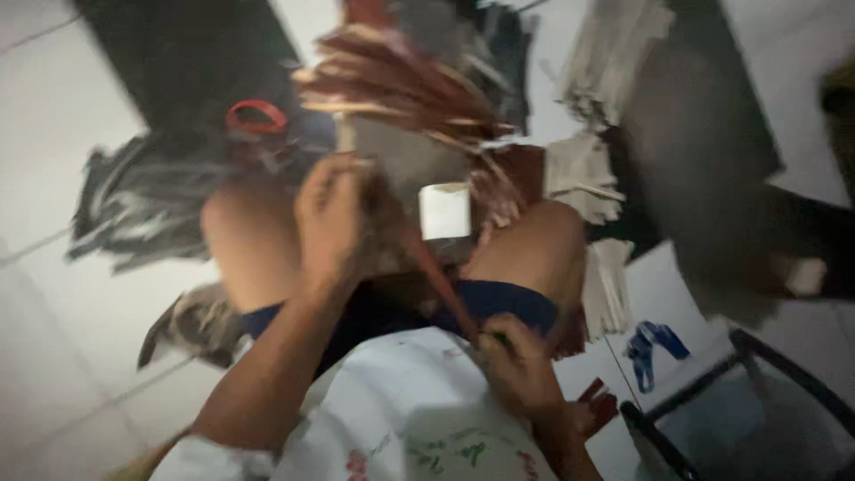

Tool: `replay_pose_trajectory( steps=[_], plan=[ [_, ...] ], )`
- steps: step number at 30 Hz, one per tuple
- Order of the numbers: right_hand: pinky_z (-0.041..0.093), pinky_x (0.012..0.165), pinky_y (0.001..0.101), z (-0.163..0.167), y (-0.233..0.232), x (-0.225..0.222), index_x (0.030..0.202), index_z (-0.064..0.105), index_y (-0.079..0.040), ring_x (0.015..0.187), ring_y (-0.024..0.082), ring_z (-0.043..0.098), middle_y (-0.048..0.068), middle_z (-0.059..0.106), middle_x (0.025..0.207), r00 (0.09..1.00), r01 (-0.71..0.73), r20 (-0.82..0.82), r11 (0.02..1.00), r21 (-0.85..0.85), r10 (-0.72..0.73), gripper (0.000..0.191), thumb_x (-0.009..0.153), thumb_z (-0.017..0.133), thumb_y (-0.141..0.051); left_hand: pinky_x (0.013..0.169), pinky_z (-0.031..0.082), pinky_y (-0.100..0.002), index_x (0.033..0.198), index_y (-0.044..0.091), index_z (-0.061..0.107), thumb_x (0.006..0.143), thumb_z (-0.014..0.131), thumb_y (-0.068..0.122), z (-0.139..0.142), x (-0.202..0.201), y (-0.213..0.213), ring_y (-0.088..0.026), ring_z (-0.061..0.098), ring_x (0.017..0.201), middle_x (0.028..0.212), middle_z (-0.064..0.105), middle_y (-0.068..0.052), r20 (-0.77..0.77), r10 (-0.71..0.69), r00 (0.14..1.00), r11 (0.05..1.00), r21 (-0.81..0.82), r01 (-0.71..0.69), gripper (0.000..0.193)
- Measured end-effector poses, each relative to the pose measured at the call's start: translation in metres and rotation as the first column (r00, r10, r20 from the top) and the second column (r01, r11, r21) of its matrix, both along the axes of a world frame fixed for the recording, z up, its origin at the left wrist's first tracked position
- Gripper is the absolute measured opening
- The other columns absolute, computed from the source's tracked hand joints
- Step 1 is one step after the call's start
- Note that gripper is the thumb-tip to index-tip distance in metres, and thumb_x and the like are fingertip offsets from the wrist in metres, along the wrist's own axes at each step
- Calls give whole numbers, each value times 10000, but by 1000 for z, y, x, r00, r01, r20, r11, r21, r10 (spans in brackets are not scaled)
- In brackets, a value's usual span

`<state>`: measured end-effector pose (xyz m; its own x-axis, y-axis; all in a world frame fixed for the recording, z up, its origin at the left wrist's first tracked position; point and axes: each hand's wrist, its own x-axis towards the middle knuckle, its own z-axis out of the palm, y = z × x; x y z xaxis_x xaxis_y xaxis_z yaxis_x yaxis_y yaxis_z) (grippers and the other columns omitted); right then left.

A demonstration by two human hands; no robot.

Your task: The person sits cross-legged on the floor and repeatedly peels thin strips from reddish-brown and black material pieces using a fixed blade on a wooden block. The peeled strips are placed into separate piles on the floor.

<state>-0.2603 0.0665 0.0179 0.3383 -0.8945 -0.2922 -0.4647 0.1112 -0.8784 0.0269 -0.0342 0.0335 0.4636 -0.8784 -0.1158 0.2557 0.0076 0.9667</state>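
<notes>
Right hand (515, 361) nearest, grip closed on a reddish strip (438, 281); left hand (329, 223) fisted around its upper end.

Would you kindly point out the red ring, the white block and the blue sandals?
red ring (256, 116): head view, on its upper band.
white block (444, 212): head view, middle of its front face.
blue sandals (653, 349): head view, on a strap.
</notes>
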Motion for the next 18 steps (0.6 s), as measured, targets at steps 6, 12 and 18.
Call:
replay_pose_trajectory(
  steps=[6, 12, 18],
  plan=[
    [569, 693, 277, 1, -46, -36, 1017, 647, -4, 718, 138, 686, 77, 767, 887, 960, 280, 62, 955, -103, -274, 104, 1012, 577, -80, 877, 528, -284, 1247, 76, 590, 1052, 426, 294, 40, 0, 5, -112, 633, 1028, 1152, 659, -9, 107, -229, 968, 973, 13, 229, 336],
    [552, 718, 279, 2, -154, -96, 1125, 582, -33, 796, 136, 684, 69, 712, 914, 736, 673, 233, 723, -154, -636, 107, 1089, 558, -130, 924, 503, -289, 1219, 14, 675, 1075, 531, 241, 27, -14, 8, -150, 633, 1047, 1113, 721, -92, 365, -354, 861, 929, 245, 278, 306],
    [503, 637, 305, -43, -280, -142, 1065, 626, -12, 747, 182, 648, 88, 630, 870, 453, 741, 418, 594, 313, -787, 200, 1049, 624, -211, 846, 534, -295, 1165, 13, 713, 1024, 576, 201, -10, -15, 24, -155, 681, 957, 1039, 755, -71, 367, -397, 841, 880, 414, 234, 272]
  ],
)
